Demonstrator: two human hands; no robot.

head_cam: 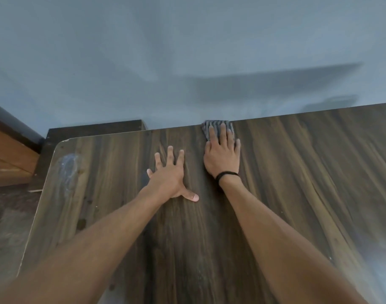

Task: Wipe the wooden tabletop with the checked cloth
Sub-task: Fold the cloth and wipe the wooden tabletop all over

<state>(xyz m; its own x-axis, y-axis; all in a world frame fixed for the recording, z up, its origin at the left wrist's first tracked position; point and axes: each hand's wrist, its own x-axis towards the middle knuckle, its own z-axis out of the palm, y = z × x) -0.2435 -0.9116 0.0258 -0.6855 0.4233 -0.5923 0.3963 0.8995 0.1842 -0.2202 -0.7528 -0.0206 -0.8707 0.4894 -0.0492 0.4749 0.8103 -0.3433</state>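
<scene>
Most of the checked cloth point(218, 126) lay hidden under the fingers of the right hand point(222, 157). Only its far strip showed, at 12 o'clock from the knuckles, with the pattern smeared into grey streaks. The wooden tabletop point(308, 183) ran out of frame at 3 and 6 o'clock. The left forearm point(95, 242) and right forearm point(275, 233) were cut off at 6 o'clock. At 9 o'clock an orange-brown wooden piece point(10, 159) was clipped by the frame. At 11 o'clock a dark block point(93, 131) sat partly behind the tabletop.

Grey checked cloth point(217, 127) under my right hand point(221, 156), dark brown streaky woodgrain tabletop point(297, 183), blue-grey wall point(187, 51) behind it, black wristband point(226, 174).
</scene>
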